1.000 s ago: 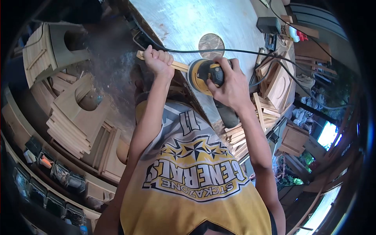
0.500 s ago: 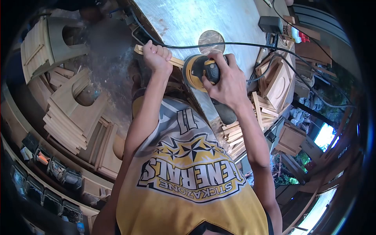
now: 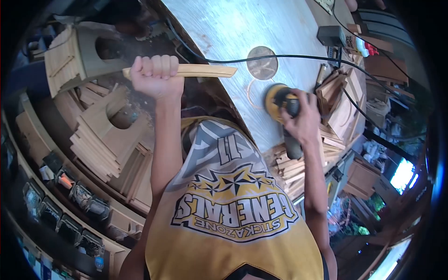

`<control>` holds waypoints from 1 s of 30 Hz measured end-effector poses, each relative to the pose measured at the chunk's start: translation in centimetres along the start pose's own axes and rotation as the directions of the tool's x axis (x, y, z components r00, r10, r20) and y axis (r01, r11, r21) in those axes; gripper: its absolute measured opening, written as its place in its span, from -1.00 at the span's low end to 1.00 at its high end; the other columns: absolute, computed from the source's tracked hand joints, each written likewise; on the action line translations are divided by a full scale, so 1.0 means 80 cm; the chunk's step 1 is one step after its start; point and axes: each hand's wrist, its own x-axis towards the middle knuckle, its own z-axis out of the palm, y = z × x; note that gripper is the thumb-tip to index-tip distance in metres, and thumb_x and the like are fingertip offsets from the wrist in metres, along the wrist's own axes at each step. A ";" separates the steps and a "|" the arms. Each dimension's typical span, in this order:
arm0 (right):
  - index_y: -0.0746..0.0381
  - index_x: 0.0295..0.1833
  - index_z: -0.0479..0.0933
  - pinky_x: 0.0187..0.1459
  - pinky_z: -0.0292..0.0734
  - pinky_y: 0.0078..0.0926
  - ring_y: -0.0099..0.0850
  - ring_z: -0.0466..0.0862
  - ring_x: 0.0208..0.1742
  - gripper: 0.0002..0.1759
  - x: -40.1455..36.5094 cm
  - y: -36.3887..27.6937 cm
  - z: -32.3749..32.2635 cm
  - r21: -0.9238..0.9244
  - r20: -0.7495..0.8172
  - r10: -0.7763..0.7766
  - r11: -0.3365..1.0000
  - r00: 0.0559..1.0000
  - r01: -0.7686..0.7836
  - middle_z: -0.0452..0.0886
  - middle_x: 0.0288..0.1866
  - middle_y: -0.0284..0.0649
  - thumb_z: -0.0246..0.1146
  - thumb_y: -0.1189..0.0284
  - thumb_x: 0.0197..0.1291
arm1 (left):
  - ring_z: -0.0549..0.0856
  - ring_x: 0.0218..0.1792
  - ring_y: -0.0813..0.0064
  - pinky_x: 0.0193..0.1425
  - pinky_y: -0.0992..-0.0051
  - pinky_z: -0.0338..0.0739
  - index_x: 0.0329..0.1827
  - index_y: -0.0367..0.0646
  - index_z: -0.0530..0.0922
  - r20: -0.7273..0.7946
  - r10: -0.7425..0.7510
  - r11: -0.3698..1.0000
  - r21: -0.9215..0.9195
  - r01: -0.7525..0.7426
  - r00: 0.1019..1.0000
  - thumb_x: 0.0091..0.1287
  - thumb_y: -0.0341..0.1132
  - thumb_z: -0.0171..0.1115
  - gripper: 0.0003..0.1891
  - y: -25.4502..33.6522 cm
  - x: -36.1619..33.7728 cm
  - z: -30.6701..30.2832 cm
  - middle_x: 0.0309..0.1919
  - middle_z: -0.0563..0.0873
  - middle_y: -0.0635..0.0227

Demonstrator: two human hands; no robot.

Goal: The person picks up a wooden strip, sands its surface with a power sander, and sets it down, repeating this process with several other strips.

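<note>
My left hand (image 3: 157, 77) is closed in a fist round a narrow, pale wooden strip (image 3: 205, 70). The strip lies crosswise, and its angled far end reaches over the edge of the worktable (image 3: 210, 28). On the right, my right hand (image 3: 304, 116) grips a yellow and black orbital sander (image 3: 280, 102) from above, fingers wrapped over its body. The sander is tilted over the tabletop, with its dark dust bag hanging toward me. Beside its pad, a pale ring-shaped mark shows on the table. The strip and the sander are well apart.
A black power cord (image 3: 289, 56) runs across the table past a round disc (image 3: 262, 63). Wooden pieces (image 3: 333, 102) pile up at the table's right. Stacked boards with curved cutouts (image 3: 105, 130) stand at left, above a row of black bins (image 3: 49, 212).
The sander has moved right, away from the wooden strip it was against. My left hand has drawn the strip left and turned it level.
</note>
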 end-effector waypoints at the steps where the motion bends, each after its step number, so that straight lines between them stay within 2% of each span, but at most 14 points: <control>1: -0.01 0.25 0.55 0.01 0.65 -0.02 0.08 0.68 0.01 -0.39 -0.001 0.020 -0.002 -0.013 -0.062 -0.007 1.000 0.998 0.007 0.53 0.04 0.04 0.48 0.29 0.01 | 0.07 -0.78 0.57 -0.62 0.44 0.05 -0.70 0.12 0.13 0.027 0.003 1.000 0.019 -0.004 1.000 0.54 -0.13 -0.13 -0.50 0.014 -0.002 0.023 -0.81 0.13 0.56; 3: 0.00 0.26 0.55 0.02 0.65 -0.03 0.09 0.67 0.02 -0.38 0.000 0.043 -0.001 -0.005 -0.162 -0.006 1.000 0.987 0.006 0.53 0.05 0.05 0.48 0.29 0.00 | 0.07 -0.77 0.57 -0.60 0.44 0.05 -0.70 0.11 0.16 0.200 0.075 0.997 -0.041 -0.068 0.977 0.56 -0.11 -0.16 -0.49 0.031 -0.007 0.074 -0.81 0.17 0.56; 6: 0.02 0.27 0.55 0.03 0.65 -0.03 0.09 0.68 0.02 -0.36 -0.002 0.055 0.003 0.026 -0.206 0.089 0.996 0.974 -0.085 0.54 0.07 0.06 0.49 0.28 -0.02 | 0.10 -0.78 0.58 -0.58 0.47 0.07 -0.73 0.12 0.15 0.359 0.092 0.995 -0.080 -0.068 0.929 0.51 -0.11 -0.10 -0.49 0.047 -0.024 0.142 -0.82 0.16 0.58; 8: 0.01 0.28 0.54 0.05 0.65 -0.04 0.09 0.69 0.03 -0.34 -0.001 0.054 0.010 0.146 -0.128 0.177 0.977 0.976 -0.158 0.54 0.09 0.05 0.49 0.29 -0.02 | 0.10 -0.78 0.59 -0.59 0.49 0.07 -0.73 0.12 0.16 0.422 0.114 0.993 -0.053 -0.101 0.899 0.50 -0.11 -0.08 -0.49 0.054 -0.037 0.179 -0.82 0.16 0.58; 11: -0.04 0.33 0.50 0.04 0.66 -0.04 0.07 0.69 0.06 -0.30 0.000 0.039 0.016 0.158 -0.148 0.187 0.974 0.971 -0.163 0.54 0.12 0.03 0.48 0.29 -0.02 | 0.11 -0.78 0.60 -0.60 0.51 0.05 -0.74 0.11 0.17 0.508 0.140 0.988 -0.018 -0.152 0.850 0.49 -0.11 -0.05 -0.49 0.061 -0.053 0.211 -0.82 0.17 0.58; 14: -0.07 0.36 0.47 0.01 0.66 0.00 0.10 0.69 0.05 -0.27 0.003 0.031 0.022 0.144 -0.175 0.179 0.977 0.968 -0.155 0.52 0.15 0.03 0.48 0.27 -0.01 | 0.11 -0.78 0.61 -0.61 0.52 0.02 -0.74 0.10 0.17 0.567 0.150 0.984 -0.008 -0.177 0.810 0.49 -0.10 -0.02 -0.48 0.062 -0.064 0.231 -0.82 0.19 0.57; 16: -0.08 0.36 0.46 -0.01 0.66 0.02 0.14 0.68 0.02 -0.27 0.004 0.024 0.020 0.135 -0.139 0.202 0.974 0.970 -0.183 0.51 0.16 0.05 0.49 0.25 0.00 | 0.10 -0.78 0.61 -0.61 0.51 0.02 -0.73 0.10 0.17 0.605 0.175 0.971 0.022 -0.236 0.777 0.50 -0.10 -0.02 -0.48 0.061 -0.070 0.238 -0.81 0.21 0.57; 22: -0.11 0.36 0.45 -0.05 0.66 0.02 0.15 0.69 -0.02 -0.27 -0.005 0.019 0.026 0.148 -0.138 0.213 0.970 0.967 -0.193 0.47 0.17 0.10 0.51 0.23 0.02 | 0.08 -0.78 0.60 -0.61 0.52 0.03 -0.69 0.10 0.17 0.684 0.152 0.961 0.066 -0.268 0.713 0.51 -0.08 -0.04 -0.50 0.058 -0.087 0.249 -0.81 0.21 0.58; 25: -0.11 0.33 0.46 -0.05 0.66 0.01 0.13 0.69 -0.01 -0.30 -0.009 0.018 0.028 0.150 -0.160 0.195 0.974 0.968 -0.171 0.47 0.19 0.09 0.51 0.21 0.03 | 0.16 -0.73 0.61 -0.56 0.48 0.11 -0.62 0.09 0.18 0.728 0.116 0.963 0.086 -0.257 0.676 0.59 -0.02 -0.09 -0.50 0.051 -0.085 0.237 -0.76 0.26 0.57; 27: -0.11 0.32 0.47 -0.06 0.66 0.00 0.13 0.69 0.00 -0.33 -0.011 0.018 0.028 0.148 -0.164 0.184 0.976 0.969 -0.161 0.48 0.19 0.08 0.49 0.19 0.05 | 0.32 -0.62 0.58 -0.41 0.42 0.23 -0.60 0.08 0.18 0.628 0.118 0.935 0.192 -0.299 0.769 0.59 0.02 -0.08 -0.49 0.026 -0.077 0.213 -0.69 0.34 0.55; 28: -0.11 0.32 0.47 -0.06 0.66 0.00 0.13 0.69 0.00 -0.33 -0.008 0.019 0.026 0.144 -0.164 0.196 0.974 0.967 -0.173 0.48 0.19 0.08 0.49 0.19 0.05 | 0.48 -0.37 0.49 -0.12 0.31 0.39 -0.53 0.06 0.27 0.590 0.085 0.943 0.213 -0.257 0.803 0.62 0.08 -0.05 -0.50 0.007 -0.068 0.184 -0.51 0.46 0.46; 29: -0.11 0.32 0.47 -0.06 0.66 0.00 0.13 0.68 0.00 -0.33 -0.008 0.019 0.025 0.154 -0.154 0.212 0.970 0.965 -0.188 0.48 0.19 0.08 0.49 0.19 0.05 | 0.50 -0.16 0.43 0.23 0.18 0.37 -0.40 0.03 0.37 0.333 0.125 0.882 0.394 -0.258 0.935 0.64 0.13 -0.05 -0.53 -0.025 -0.078 0.165 -0.32 0.51 0.38; 30: -0.11 0.32 0.47 -0.06 0.66 0.00 0.13 0.68 0.00 -0.33 -0.008 0.020 0.026 0.164 -0.142 0.228 0.965 0.963 -0.205 0.49 0.18 0.08 0.49 0.18 0.05 | 0.48 -0.02 0.46 0.43 0.14 0.27 -0.24 -0.01 0.41 0.266 -0.013 0.901 0.422 -0.104 0.964 0.64 0.15 -0.07 -0.56 -0.032 -0.066 0.100 -0.14 0.49 0.37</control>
